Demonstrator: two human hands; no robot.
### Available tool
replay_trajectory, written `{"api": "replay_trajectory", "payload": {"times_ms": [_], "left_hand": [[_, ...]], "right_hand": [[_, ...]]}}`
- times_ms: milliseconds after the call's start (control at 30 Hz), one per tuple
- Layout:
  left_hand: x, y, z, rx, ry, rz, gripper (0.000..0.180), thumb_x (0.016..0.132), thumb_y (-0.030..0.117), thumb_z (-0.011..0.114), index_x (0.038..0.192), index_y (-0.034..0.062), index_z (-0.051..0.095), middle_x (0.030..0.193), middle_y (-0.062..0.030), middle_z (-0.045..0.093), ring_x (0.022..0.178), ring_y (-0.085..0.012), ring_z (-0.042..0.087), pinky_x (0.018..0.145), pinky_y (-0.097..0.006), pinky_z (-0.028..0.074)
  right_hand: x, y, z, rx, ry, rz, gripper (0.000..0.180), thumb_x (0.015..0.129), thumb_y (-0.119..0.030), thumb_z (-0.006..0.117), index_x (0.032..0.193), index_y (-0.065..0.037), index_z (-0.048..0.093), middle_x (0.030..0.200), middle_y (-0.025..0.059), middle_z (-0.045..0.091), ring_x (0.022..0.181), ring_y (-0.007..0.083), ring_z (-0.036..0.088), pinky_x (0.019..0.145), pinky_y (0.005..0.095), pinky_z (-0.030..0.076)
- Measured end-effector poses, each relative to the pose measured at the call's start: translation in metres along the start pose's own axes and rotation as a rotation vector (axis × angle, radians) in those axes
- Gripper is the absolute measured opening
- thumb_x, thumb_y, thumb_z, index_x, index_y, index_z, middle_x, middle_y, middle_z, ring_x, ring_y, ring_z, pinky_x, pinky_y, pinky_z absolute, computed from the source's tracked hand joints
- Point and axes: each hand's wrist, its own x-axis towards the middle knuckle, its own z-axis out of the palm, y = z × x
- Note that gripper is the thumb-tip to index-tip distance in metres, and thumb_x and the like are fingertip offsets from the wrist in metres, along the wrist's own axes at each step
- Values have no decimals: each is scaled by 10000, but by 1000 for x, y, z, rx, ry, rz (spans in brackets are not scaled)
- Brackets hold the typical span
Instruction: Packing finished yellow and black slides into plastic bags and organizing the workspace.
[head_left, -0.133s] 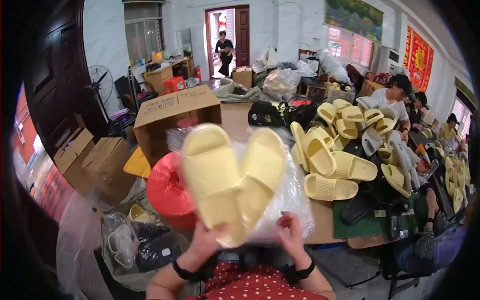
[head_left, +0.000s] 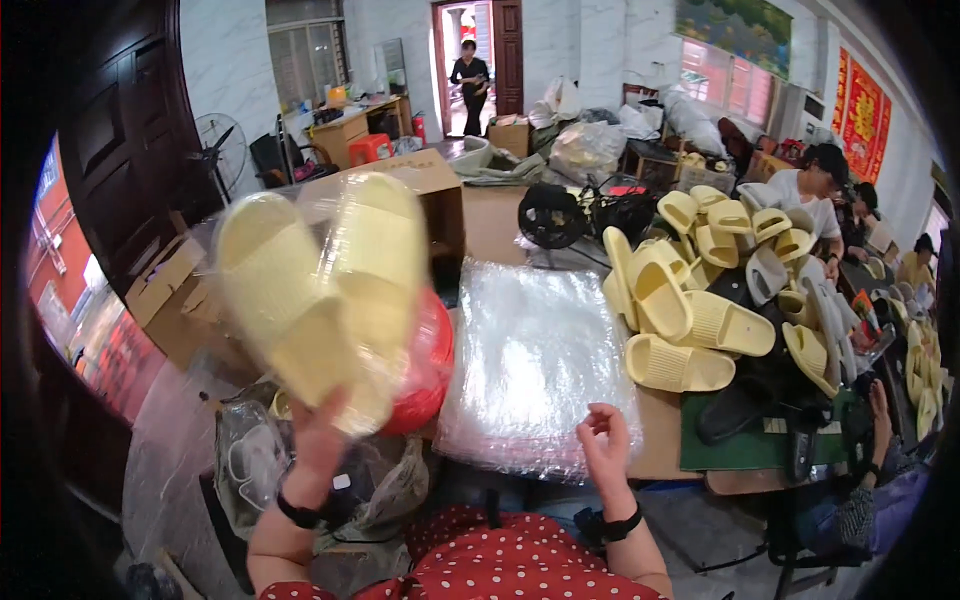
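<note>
A pair of pale yellow slippers in a clear plastic bag hangs in the air at the left, slightly smeared by motion. My left hand is closed on their lower end. A flat stack of clear plastic bags lies on the table in front of me. Over its right front edge hovers my right hand, fingers loosely bent and apart, holding nothing. Partly hidden behind the held slippers is a roll of red plastic twine.
Loose yellow and grey slippers are heaped to the right, beside a green mat. Cardboard boxes stand behind and left of the held pair. A person sits at the far right; another stands in the doorway.
My left hand has carried the bagged slippers to the left and slightly up, uncovering the plastic bag stack. My right hand stays near that stack. The whole view has shifted a little.
</note>
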Motion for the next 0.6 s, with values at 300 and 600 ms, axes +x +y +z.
{"api": "replay_trajectory", "payload": {"times_ms": [300,600], "left_hand": [[-22,76,-203,253,204,-386,522,883,135,545,1362,-28,419,1268,-158,567,1116,-294,595,882,-434,529],[-90,-33,-216,-129,274,-817,462,930,88,504,1356,-53,390,1315,-200,524,1166,-340,575,968,-459,517]], "right_hand": [[8,47,-6,-134,84,94,105,856,-57,652,953,-26,632,843,42,572,761,135,518,694,263,428],[4,47,3,-261,-11,45,97,877,-91,638,947,-24,629,881,62,564,777,163,524,709,288,441]]}}
